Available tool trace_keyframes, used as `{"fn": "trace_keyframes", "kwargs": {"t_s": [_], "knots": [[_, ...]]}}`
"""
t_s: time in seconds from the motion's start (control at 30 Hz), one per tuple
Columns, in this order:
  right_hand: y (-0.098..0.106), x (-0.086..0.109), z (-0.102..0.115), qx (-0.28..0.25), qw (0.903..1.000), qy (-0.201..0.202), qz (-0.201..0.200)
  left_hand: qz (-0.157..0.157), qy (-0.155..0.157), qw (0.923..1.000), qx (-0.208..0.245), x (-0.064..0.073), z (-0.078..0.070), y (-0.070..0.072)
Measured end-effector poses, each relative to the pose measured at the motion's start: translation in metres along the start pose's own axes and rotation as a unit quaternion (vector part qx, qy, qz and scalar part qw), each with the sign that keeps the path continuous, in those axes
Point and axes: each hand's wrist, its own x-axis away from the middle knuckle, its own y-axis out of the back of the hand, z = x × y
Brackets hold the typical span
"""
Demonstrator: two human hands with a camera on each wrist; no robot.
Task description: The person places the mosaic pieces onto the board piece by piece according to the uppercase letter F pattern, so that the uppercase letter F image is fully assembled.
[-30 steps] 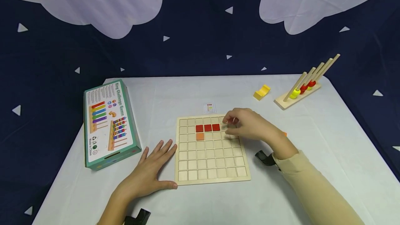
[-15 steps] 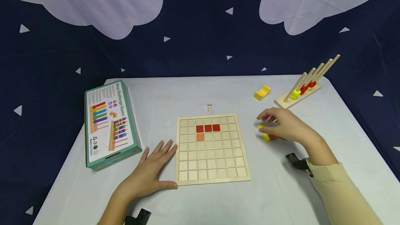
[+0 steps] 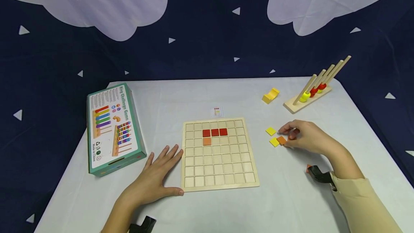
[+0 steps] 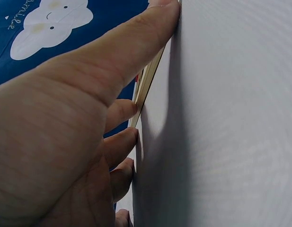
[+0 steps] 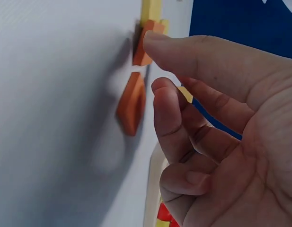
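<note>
A square wooden grid board lies mid-table, with three red tiles in a row and an orange tile under the leftmost. My left hand lies spread on the table, its thumb and index fingertips touching the board's left edge. To the board's right, my right hand hovers with loosely bent fingers, nothing pinched between them. Its thumb tip overlaps an orange tile in the right wrist view; contact is unclear. Another orange tile lies nearby. Two yellow tiles lie left of the fingers.
A small pattern card lies behind the board. Farther right are a yellow wavy block and a peg stand with red and yellow beads. A green-edged game box lies at left. One orange tile shows beside the right wrist strap.
My right hand has left the board's upper right and moved right to the loose tiles, uncovering the yellow ones. The left hand and the tiles on the board stay put.
</note>
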Motion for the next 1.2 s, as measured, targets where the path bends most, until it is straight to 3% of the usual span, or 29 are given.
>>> {"fn": "trace_keyframes", "kwargs": {"t_s": [0.53,1.2], "knots": [[-0.0038,-0.0048,-0.0082,-0.006,0.9996,0.027,0.007,0.001,0.001,1.0000,0.001,-0.0002,-0.0008,0.0004],[-0.0039,-0.0098,-0.0022,0.002,0.9997,0.012,0.020,0.001,0.005,1.0000,0.000,0.0002,-0.0010,0.0008]]}}
